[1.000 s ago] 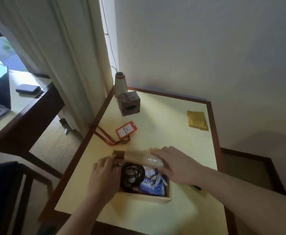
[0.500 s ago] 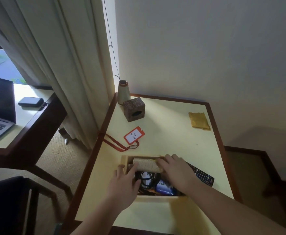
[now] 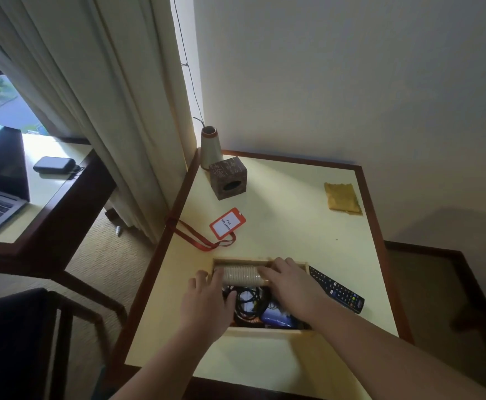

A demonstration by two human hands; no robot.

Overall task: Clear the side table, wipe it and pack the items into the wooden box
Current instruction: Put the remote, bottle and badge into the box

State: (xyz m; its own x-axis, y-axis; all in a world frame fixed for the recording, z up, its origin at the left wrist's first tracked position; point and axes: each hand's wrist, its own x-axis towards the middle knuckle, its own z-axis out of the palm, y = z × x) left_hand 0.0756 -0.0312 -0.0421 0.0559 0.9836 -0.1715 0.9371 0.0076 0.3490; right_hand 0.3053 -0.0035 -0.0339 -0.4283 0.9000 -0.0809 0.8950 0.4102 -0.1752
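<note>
Box (image 3: 260,332) sits at 6 o'clock on the side table (image 3: 293,226), close to my body so both hands reach it without stretching. Stack of clear cups (image 3: 243,276) lies on its side along the far wall of the box, at 12 o'clock within it; laid flat it takes less height and leaves the middle for the coiled black cable (image 3: 249,303) and a blue packet (image 3: 276,318) already inside. Left hand (image 3: 207,306) comes in at 9 o'clock of the box, fingers loosely bent with tips against the left end of the stack; thumb sits near the cable. Right hand (image 3: 289,287) lies over the right end of the stack, fingers slightly curved and pressing down on it rather than wrapped around. Judgement: I am seating the stack between both hands, neither one really clamping it. Remote (image 3: 335,290) rests outside, touching or just beside the box's right wall at 3 o'clock, probably staged there for packing next. Red badge holder (image 3: 227,228) with lanyard lies at 11 o'clock of the box, carved wooden cube (image 3: 228,178) and tapered vase (image 3: 210,147) in the far-left corner. Yellow cloth (image 3: 342,198) lies at 2 o'clock, far right edge, kept apart from the items to be packed.
</note>
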